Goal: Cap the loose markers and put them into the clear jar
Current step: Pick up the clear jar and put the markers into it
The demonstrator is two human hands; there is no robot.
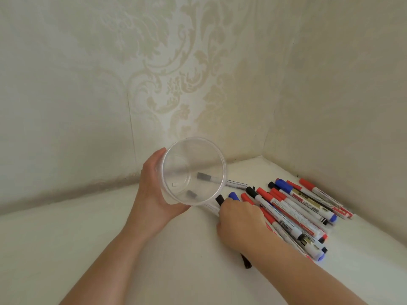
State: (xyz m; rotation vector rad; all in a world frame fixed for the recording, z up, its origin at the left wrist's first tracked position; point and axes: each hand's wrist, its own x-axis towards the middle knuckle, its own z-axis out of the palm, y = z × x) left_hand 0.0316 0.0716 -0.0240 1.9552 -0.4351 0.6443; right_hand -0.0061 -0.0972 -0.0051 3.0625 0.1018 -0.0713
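Note:
My left hand [154, 194] grips the clear jar [193, 170] from its left side, holding it tilted so its open mouth faces me. Through its wall show markers lying behind it. A heap of several markers [295, 208] with red, blue and black caps lies on the white surface to the right. My right hand [240, 223] rests palm-down on the left end of that heap, fingers curled over a black-capped marker [219, 200] and a blue-capped one [234, 196]. A dark marker end [246, 261] pokes out below my right wrist.
The white surface [154, 249] sits in a corner formed by two patterned cream walls [176, 73], one behind the jar and one on the right behind the markers.

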